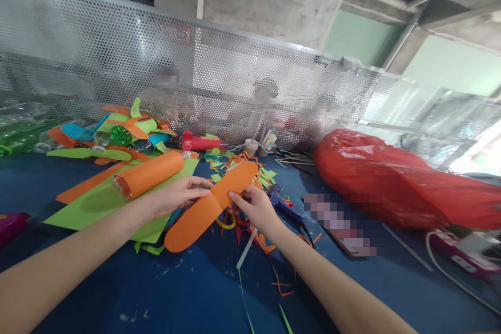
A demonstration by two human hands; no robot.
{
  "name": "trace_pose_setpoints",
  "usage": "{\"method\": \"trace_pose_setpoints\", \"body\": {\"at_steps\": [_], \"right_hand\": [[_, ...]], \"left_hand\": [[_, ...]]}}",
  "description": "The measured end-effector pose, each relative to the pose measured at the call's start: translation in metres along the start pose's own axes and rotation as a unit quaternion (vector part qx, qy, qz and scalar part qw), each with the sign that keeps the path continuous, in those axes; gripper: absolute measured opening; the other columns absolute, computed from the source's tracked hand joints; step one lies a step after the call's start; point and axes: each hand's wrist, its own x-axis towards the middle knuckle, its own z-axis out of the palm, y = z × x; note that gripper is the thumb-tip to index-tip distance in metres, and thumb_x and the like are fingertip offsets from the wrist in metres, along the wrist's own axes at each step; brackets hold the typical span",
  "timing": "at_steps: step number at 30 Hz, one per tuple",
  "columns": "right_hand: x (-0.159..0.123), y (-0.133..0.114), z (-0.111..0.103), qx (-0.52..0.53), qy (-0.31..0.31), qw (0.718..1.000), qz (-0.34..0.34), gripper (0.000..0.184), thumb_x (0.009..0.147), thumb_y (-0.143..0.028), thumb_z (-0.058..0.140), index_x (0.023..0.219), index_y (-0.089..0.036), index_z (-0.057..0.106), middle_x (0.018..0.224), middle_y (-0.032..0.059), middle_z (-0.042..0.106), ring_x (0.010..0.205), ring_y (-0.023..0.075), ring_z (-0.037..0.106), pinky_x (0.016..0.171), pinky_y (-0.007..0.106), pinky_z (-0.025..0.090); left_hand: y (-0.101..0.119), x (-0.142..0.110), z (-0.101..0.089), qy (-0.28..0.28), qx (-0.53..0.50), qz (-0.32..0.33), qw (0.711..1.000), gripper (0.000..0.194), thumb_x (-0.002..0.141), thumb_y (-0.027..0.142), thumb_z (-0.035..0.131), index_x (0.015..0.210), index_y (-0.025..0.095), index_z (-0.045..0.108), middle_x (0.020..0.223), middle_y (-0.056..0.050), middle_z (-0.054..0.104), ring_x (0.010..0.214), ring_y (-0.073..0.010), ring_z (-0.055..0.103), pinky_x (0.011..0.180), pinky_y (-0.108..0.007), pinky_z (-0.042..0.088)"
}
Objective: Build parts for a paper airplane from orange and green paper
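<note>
Head view: scraps and glue gun lie near the held orange strip.

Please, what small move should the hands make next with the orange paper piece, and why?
Perhaps the right hand should press along the crease of the orange paper piece: this line crosses near the middle, the right thumb lies close beside it, and the left hand holds the paper nearby.

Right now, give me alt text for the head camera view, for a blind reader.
A person's left hand and right hand hold an orange paper strip with rounded ends above a blue table. To the left, an orange-wrapped bottle lies on green paper; scraps lie beyond, and a red plastic bag sits at right.
</note>
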Motion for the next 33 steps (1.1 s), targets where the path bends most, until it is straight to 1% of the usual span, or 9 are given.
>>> {"method": "trace_pose_setpoints", "body": {"at_steps": [6, 10, 12, 14, 17, 21, 25, 29, 33], "right_hand": [[0.002, 0.000, -0.001, 0.032, 0.029, 0.999, 0.009, 0.035, 0.069, -0.050, 0.068, 0.081, -0.020, 0.057, 0.065, 0.0024, 0.069, 0.058, 0.0183, 0.067, 0.058, 0.030, 0.056], [0.004, 0.000, -0.002, 0.037, 0.028, 0.999, 0.019, 0.039, 0.068, -0.053, 0.069, 0.087, -0.021, 0.056, 0.076, 0.0050, 0.072, 0.065, 0.0215, 0.069, 0.063, 0.033, 0.057], [0.004, 0.001, -0.002, 0.024, 0.034, 0.999, 0.022, 0.037, 0.075, -0.055, 0.062, 0.085, -0.020, 0.055, 0.077, 0.0058, 0.071, 0.066, 0.0217, 0.069, 0.065, 0.034, 0.057], [0.003, 0.001, -0.004, -0.042, 0.058, 0.997, 0.006, 0.036, 0.085, -0.055, 0.047, 0.080, -0.020, 0.053, 0.075, 0.0068, 0.069, 0.069, 0.0212, 0.068, 0.067, 0.034, 0.055], [0.001, 0.000, -0.006, -0.267, 0.066, 0.960, -0.042, 0.039, 0.095, -0.043, 0.031, 0.077, -0.019, 0.056, 0.081, 0.0080, 0.066, 0.081, 0.0204, 0.064, 0.078, 0.034, 0.049], [-0.006, -0.002, -0.006, -0.470, 0.028, 0.881, -0.052, 0.015, 0.086, -0.028, 0.054, 0.085, -0.015, 0.060, 0.090, 0.0107, 0.063, 0.090, 0.0234, 0.059, 0.083, 0.034, 0.044], [-0.010, -0.003, -0.003, -0.575, 0.026, 0.817, -0.044, 0.033, 0.082, -0.038, 0.061, 0.100, -0.011, 0.060, 0.101, 0.0160, 0.061, 0.101, 0.0298, 0.056, 0.089, 0.037, 0.042], [-0.009, -0.005, 0.000, -0.582, -0.002, 0.813, 0.017, 0.047, 0.078, -0.049, 0.063, 0.103, -0.010, 0.060, 0.096, 0.0163, 0.066, 0.096, 0.0306, 0.060, 0.082, 0.036, 0.045], [-0.010, -0.006, 0.002, -0.555, 0.015, 0.830, 0.060, 0.040, 0.075, -0.035, 0.063, 0.107, -0.012, 0.059, 0.090, 0.0127, 0.069, 0.086, 0.0274, 0.065, 0.070, 0.032, 0.045]], "left_hand": [[-0.003, 0.001, -0.003, 0.012, 0.039, -0.004, 0.999, 0.047, 0.068, 0.041, 0.075, 0.110, 0.023, 0.064, 0.093, -0.004, 0.069, 0.082, -0.0176, 0.064, 0.061, -0.024, 0.043], [-0.003, 0.001, -0.004, 0.016, 0.033, 0.022, 0.999, 0.044, 0.066, 0.033, 0.078, 0.106, 0.020, 0.066, 0.099, -0.006, 0.071, 0.093, -0.0202, 0.064, 0.077, -0.027, 0.047], [-0.001, 0.001, -0.004, 0.002, 0.016, 0.034, 0.999, 0.039, 0.067, 0.030, 0.077, 0.103, 0.020, 0.067, 0.099, -0.006, 0.071, 0.096, -0.0207, 0.064, 0.085, -0.029, 0.047], [0.000, 0.001, -0.004, -0.010, -0.002, 0.033, 0.999, 0.037, 0.069, 0.030, 0.075, 0.103, 0.020, 0.066, 0.099, -0.007, 0.072, 0.095, -0.0215, 0.065, 0.086, -0.032, 0.048], [0.001, 0.001, -0.004, 0.008, -0.022, 0.031, 0.999, 0.038, 0.071, 0.030, 0.073, 0.106, 0.019, 0.062, 0.098, -0.007, 0.072, 0.089, -0.0222, 0.066, 0.080, -0.033, 0.050], [0.004, 0.001, -0.003, 0.040, -0.027, 0.025, 0.999, 0.046, 0.074, 0.028, 0.069, 0.117, 0.020, 0.054, 0.091, -0.006, 0.072, 0.079, -0.0206, 0.068, 0.071, -0.032, 0.051], [0.009, 0.000, -0.003, 0.049, -0.002, 0.021, 0.999, 0.044, 0.075, 0.027, 0.068, 0.117, 0.023, 0.056, 0.079, -0.002, 0.072, 0.065, -0.0188, 0.066, 0.058, -0.029, 0.049], [0.009, 0.000, -0.005, 0.037, 0.027, 0.025, 0.999, 0.045, 0.076, 0.029, 0.067, 0.120, 0.024, 0.056, 0.086, -0.002, 0.073, 0.067, -0.0183, 0.067, 0.057, -0.027, 0.049], [0.006, 0.002, -0.007, 0.005, 0.048, 0.031, 0.998, 0.047, 0.077, 0.027, 0.065, 0.122, 0.023, 0.055, 0.098, -0.005, 0.072, 0.078, -0.0197, 0.068, 0.063, -0.028, 0.050]]}}
